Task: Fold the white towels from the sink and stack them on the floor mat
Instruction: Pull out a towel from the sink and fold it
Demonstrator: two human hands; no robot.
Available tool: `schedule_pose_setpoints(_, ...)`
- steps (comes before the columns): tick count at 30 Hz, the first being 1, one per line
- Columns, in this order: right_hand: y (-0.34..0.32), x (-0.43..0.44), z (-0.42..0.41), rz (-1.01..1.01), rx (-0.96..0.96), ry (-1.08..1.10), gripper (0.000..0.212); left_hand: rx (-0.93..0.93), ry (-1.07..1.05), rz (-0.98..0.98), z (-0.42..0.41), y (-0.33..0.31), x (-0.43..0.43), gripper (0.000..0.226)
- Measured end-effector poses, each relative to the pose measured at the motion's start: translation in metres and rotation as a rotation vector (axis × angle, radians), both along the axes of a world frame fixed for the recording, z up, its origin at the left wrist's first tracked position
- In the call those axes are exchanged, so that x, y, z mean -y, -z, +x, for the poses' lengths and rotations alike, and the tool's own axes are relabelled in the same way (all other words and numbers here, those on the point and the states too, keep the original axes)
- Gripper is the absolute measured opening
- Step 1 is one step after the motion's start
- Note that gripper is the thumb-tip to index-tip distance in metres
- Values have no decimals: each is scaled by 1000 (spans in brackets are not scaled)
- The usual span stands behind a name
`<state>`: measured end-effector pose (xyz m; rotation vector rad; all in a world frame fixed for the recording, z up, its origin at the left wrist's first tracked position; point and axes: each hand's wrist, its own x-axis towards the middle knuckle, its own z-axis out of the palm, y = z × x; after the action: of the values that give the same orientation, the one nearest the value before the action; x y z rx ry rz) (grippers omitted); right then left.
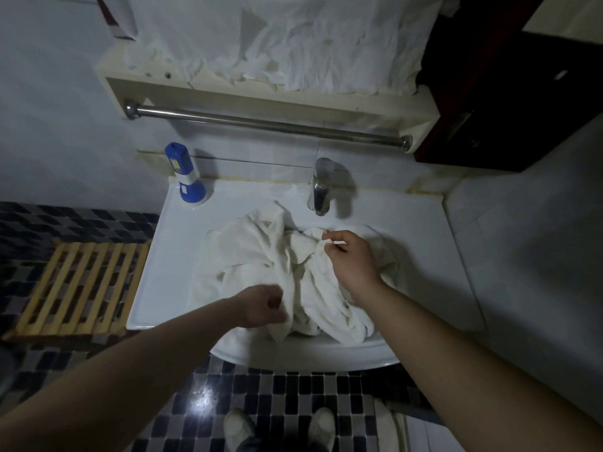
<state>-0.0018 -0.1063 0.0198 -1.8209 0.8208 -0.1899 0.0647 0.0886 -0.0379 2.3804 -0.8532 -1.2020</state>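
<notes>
White towels [261, 256] crumpled in sink [169, 256]; my left hand [266, 306] & right hand [347, 259] fingers both clenched on cloth.

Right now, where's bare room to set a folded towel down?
The wooden slat mat is bare. The sink's left ledge between flashlight and front edge is free. The basin is crowded with towels, and both hands.

Towels [261, 256]: white; sink [169, 256]: white; torch [187, 172]: blue with a white band; mat [78, 285]: pale wooden slats; floor [293, 396]: small tiles chequered black, grey and white; rail [267, 123]: silver; cabinet [509, 93]: dark red-brown.
</notes>
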Motion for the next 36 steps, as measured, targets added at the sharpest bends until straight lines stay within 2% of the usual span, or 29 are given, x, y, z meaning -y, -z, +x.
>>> schedule_pose_setpoints(3,0,1,-2,-17,4,-18,21,-199,-164,-113,-2,-11,4,19)
schedule_pose_setpoints(5,-1,3,-1,-42,28,-19,21,-224,-358,-247,-2,-25,12,28)
schedule_pose_setpoints(8,-7,5,-2,-77,54,-21,19,-233,-657,-458,1,-52,31,26)
schedule_pose_setpoints(11,-22,3,-1,-137,95,-1,20,-319,-876,-622,8,-77,44,31)
schedule_pose_setpoints(15,-52,4,2,-203,234,92,21,-469,-858,-782,11,-106,58,24)
schedule_pose_setpoints(17,-72,6,4,-194,309,123,16,-515,-837,-821,11,-120,66,33)
schedule_pose_setpoints(21,-105,7,7,-254,360,25,18,-581,-827,-936,10,-159,79,20)
schedule_pose_setpoints(24,-115,7,3,-243,339,-37,20,-574,-782,-969,11,-178,82,20)
schedule_pose_setpoints(30,-107,14,-4,-275,321,-145,16,-641,-766,-868,12,-193,78,37)
schedule_pose_setpoints(33,-108,15,-10,-288,278,-200,28,-805,-758,-833,17,-194,71,41)
schedule_pose_setpoints(36,-108,18,-12,-282,275,-197,15,-938,-720,-803,21,-193,63,41)
